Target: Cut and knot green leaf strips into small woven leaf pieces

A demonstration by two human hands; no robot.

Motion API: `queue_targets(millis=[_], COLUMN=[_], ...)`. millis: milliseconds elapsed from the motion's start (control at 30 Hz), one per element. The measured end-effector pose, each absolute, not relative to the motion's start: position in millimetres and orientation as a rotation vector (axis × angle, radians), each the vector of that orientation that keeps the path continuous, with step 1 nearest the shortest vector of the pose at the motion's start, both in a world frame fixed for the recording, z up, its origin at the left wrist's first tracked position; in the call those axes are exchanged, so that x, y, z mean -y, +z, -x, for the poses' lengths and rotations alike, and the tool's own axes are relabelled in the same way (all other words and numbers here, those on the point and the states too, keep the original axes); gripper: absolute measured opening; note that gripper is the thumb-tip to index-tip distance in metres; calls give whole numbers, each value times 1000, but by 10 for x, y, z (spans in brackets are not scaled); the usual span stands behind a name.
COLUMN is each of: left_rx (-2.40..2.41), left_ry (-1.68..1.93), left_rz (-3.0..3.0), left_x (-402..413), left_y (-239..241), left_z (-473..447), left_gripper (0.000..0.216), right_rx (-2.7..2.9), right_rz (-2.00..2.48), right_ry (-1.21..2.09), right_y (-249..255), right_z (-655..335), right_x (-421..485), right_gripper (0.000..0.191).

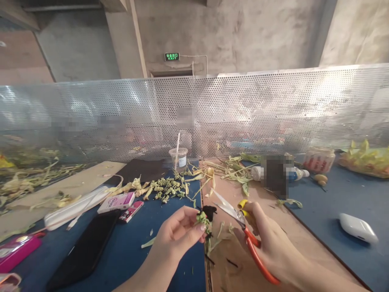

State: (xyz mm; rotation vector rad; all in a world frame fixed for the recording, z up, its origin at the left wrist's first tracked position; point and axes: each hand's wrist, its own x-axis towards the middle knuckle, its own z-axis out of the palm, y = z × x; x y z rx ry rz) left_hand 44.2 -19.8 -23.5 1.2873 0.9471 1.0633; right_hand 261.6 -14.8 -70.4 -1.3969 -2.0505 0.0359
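Observation:
My left hand [182,233] is closed, pinching a small green leafy plant piece [201,218] between thumb and fingers. My right hand [264,233] grips scissors [253,253] with orange-red handles, one loop covered in yellow. Their silver blades point up and left, a little apart from the plant piece. A black clump [209,211] lies just behind my left fingertips. Loose pale leaf strips [220,239] and dark bits are scattered on the brown board [258,267] beneath my hands. Beyond my left hand is a pile of similar green pieces [168,188].
A plastic cup with a straw [179,158] stands near the perforated metal screen [243,109]. To the left lie a black phone [86,247], a white power strip-like bar [75,207], small boxes [116,202] and a magenta device [20,251]. A white earbud case [358,228] lies right.

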Motion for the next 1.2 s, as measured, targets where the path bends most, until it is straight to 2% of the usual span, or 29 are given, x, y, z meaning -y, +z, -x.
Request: queue_targets(millis=[200,400,633,767,900,1200], left_rx=[-904,-907,-978,-971,-970,-1000], left_ry=[1047,1076,1083,1073,1101,1135], left_rz=[-1269,-1272,-1252,-1261,-1253,-1238], left_x=[182,176,127,114,107,93], left_y=[-221,-246,-300,-329,-334,-258], left_z=[-433,-449,-431,-421,-418,-432], left_gripper=[19,20,36,35,24,18], right_rx=[2006,2001,1975,1937,1949,1880], right_rz=[1384,1370,1351,1382,1396,1283], right_ry=[46,154,211,296,429,930], right_y=[-671,-671,-688,-684,-652,-503], right_z=[-2692,-2673,-2669,-2660,-2626,-2563], right_x=[64,83,74,80,126,222], right_gripper=[36,29,28,28,18,21])
